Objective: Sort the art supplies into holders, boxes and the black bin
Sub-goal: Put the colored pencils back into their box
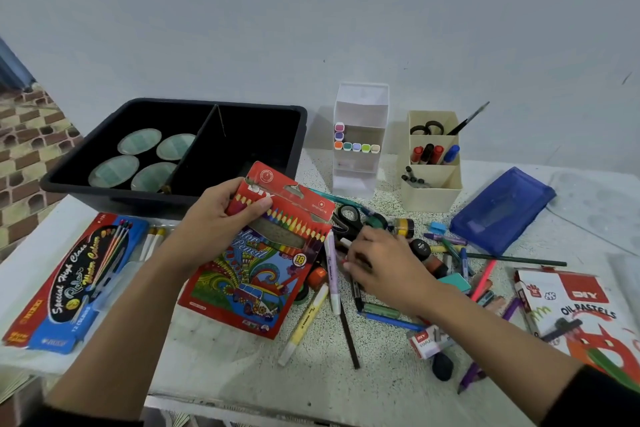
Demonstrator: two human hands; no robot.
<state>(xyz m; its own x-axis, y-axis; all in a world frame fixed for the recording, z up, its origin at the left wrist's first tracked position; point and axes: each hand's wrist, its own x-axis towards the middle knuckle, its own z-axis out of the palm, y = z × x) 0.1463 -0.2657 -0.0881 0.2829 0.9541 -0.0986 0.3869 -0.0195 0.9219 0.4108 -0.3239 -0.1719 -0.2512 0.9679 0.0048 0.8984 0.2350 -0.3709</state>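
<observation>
Cardboard makes the colour pencil box [263, 274] light but flimsy and easy to crumple. The left hand [214, 218] pinches it by its open top end, thumb across the front, with the body hanging below the fingers. Just to its right, the right hand [377, 263] curls down onto the loose pencils [446, 250]; whether it grips one I cannot tell, but these thin, stiff, roll-prone sticks are best pinched mid-shaft.

The right hand [377, 263] covers part of the heap of pens and crayons [450, 250]; whether its fingers pinch anything cannot be told. The oil pastels box [581, 308] runs off the right edge; the pencil box [263, 263] hides part of the black bin's [138, 203] near wall
</observation>
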